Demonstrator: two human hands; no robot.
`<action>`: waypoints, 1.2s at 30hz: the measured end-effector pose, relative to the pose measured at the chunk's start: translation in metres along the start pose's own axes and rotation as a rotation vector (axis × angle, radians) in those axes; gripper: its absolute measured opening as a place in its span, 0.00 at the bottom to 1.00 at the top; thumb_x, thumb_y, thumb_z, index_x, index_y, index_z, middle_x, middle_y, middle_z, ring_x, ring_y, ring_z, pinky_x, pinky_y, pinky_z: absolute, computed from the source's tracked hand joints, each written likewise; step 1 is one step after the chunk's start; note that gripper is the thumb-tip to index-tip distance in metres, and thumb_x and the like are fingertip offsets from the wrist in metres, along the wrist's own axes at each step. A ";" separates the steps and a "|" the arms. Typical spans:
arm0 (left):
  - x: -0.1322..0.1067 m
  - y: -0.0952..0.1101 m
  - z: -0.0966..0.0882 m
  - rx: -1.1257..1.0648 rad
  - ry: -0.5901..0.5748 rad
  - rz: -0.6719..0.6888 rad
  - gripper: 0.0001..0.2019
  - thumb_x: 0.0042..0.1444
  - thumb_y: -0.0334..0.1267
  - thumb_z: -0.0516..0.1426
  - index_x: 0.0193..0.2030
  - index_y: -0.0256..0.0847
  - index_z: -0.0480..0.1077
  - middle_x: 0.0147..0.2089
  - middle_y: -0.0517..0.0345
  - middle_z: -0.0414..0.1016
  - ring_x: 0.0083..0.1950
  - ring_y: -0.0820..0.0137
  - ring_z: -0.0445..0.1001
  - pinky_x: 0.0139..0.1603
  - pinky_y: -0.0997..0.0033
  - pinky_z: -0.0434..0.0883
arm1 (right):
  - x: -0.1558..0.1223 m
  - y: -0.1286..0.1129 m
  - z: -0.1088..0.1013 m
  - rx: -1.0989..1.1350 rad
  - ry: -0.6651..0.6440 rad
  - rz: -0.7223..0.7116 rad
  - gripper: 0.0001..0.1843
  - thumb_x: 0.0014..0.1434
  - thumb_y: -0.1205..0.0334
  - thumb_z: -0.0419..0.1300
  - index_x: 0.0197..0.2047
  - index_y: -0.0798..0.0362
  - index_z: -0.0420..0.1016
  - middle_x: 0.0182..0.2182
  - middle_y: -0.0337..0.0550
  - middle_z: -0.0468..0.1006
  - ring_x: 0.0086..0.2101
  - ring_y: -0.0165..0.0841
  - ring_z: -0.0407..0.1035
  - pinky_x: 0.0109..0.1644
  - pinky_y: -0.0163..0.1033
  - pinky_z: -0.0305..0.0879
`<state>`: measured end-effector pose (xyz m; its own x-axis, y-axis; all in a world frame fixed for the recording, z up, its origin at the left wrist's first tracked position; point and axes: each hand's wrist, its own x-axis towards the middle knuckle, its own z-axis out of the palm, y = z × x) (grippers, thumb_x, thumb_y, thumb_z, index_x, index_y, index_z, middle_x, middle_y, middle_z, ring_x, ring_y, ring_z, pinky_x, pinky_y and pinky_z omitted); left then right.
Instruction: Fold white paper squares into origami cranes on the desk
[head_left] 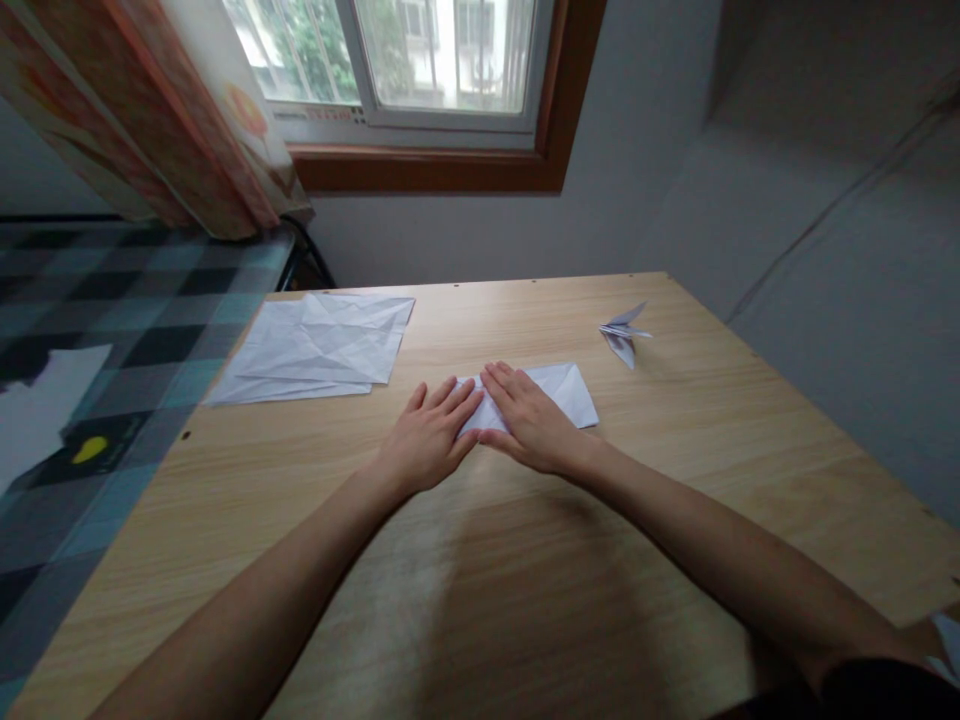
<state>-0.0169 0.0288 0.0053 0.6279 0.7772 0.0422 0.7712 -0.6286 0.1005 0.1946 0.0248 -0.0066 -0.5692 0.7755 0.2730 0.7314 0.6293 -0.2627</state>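
A folded white sheet of paper (pixel 568 392) lies flat on the wooden table (pixel 360 590), its right end showing creases. My left hand (pixel 431 435) presses down on the paper's left end with fingers stretched out. Beside it, my right hand (pixel 529 415) rests flat across the middle of the paper, fingers extended and thumb near my left thumb. The stretch of paper beneath both palms is hidden. Neither hand grips anything.
Creased white sheets (pixel 322 340) lie at the table's back left. A folded paper figure (pixel 624 332) stands at the back right. On the left, a checkered cloth (pixel 45 540) carries white paper (pixel 52 400) and a dark item with a yellow spot (pixel 90 450). A window is behind.
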 end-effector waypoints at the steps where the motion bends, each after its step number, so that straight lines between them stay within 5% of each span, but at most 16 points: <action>1: 0.000 0.000 -0.001 0.001 -0.001 0.002 0.29 0.70 0.50 0.44 0.74 0.42 0.53 0.76 0.50 0.52 0.76 0.52 0.50 0.73 0.40 0.49 | 0.005 -0.001 0.002 -0.001 -0.015 -0.003 0.43 0.68 0.41 0.49 0.72 0.67 0.51 0.71 0.65 0.52 0.71 0.50 0.45 0.73 0.57 0.45; 11: 0.000 0.001 -0.002 0.006 -0.013 -0.030 0.30 0.70 0.52 0.43 0.74 0.41 0.52 0.75 0.48 0.53 0.76 0.54 0.50 0.74 0.43 0.48 | 0.008 0.005 0.006 -0.072 -0.117 0.045 0.46 0.67 0.34 0.42 0.73 0.62 0.51 0.71 0.60 0.53 0.70 0.49 0.48 0.73 0.58 0.45; 26: -0.001 -0.004 -0.001 0.049 -0.039 -0.114 0.32 0.68 0.54 0.43 0.74 0.38 0.53 0.76 0.45 0.50 0.77 0.52 0.48 0.73 0.42 0.48 | -0.043 0.054 -0.017 -0.153 -0.145 0.211 0.41 0.67 0.39 0.47 0.73 0.58 0.52 0.71 0.61 0.52 0.71 0.49 0.47 0.72 0.61 0.45; 36: -0.003 -0.008 -0.001 0.028 -0.026 -0.122 0.33 0.67 0.54 0.43 0.73 0.39 0.53 0.76 0.48 0.51 0.77 0.49 0.48 0.72 0.39 0.49 | -0.055 0.060 -0.019 -0.125 -0.081 0.210 0.44 0.64 0.39 0.55 0.71 0.62 0.56 0.70 0.65 0.55 0.70 0.52 0.49 0.72 0.60 0.47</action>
<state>-0.0246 0.0318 0.0051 0.5313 0.8472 0.0056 0.8445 -0.5301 0.0755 0.2767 0.0186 -0.0195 -0.4243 0.8934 0.1478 0.8747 0.4466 -0.1881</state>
